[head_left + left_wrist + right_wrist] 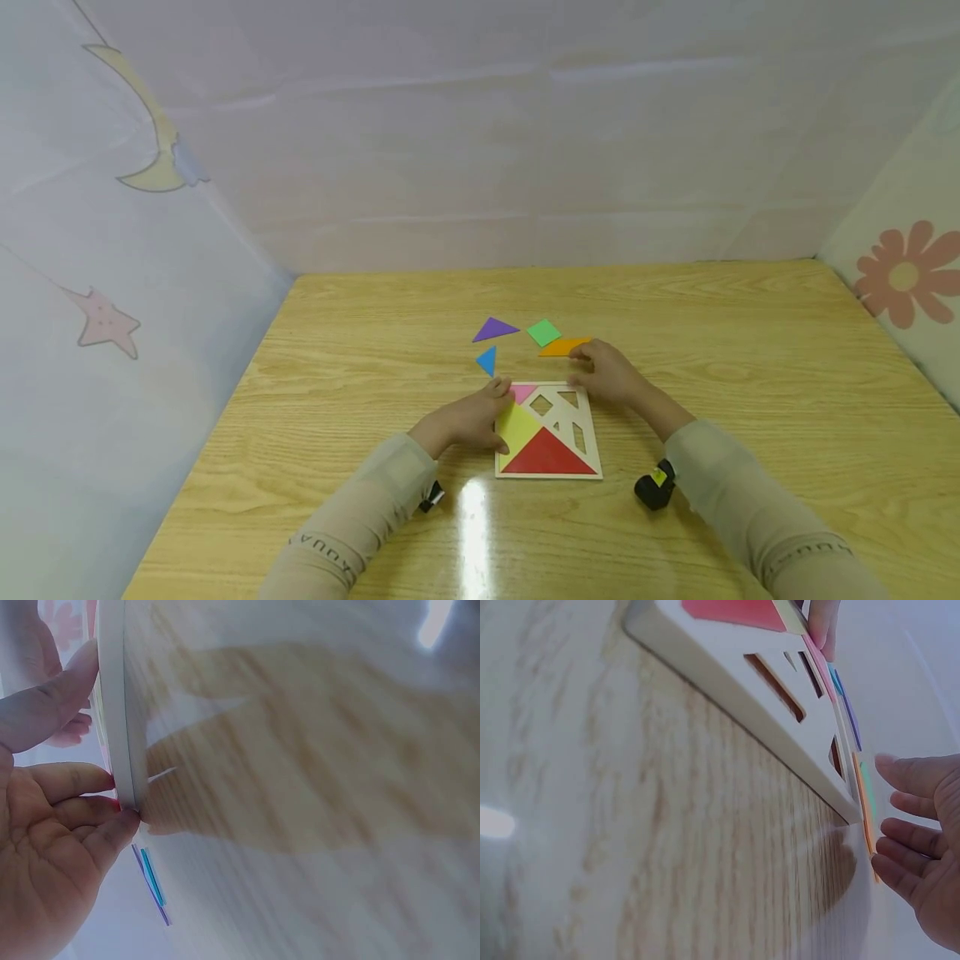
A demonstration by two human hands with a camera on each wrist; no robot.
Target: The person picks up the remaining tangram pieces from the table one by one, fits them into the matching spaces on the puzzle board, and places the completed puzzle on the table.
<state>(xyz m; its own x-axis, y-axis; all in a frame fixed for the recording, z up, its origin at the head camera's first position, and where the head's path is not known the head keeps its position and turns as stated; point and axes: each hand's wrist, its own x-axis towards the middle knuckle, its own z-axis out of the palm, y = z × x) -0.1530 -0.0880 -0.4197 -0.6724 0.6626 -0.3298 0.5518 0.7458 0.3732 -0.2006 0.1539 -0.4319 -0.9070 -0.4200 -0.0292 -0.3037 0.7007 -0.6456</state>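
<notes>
A square wooden tangram board (592, 446) lies on the table, with a red triangle (547, 457), a yellow triangle (519, 429) and a pink piece (522, 392) in its recesses. My left hand (468, 418) holds the board's left side, thumb near the lower part and fingers at the upper left corner. Beyond the board's upper right corner, my right hand (606, 372) has its fingertips at the right end of an orange parallelogram (558, 347). In the right wrist view its thumb (915, 774) stands apart from the loosely bent fingers.
Behind the board lie a green square (544, 332), a purple triangle (495, 329) and a blue triangle (487, 361). Several cut-out openings show in the board's right half. A papered wall (525, 183) rises at the table's far edge.
</notes>
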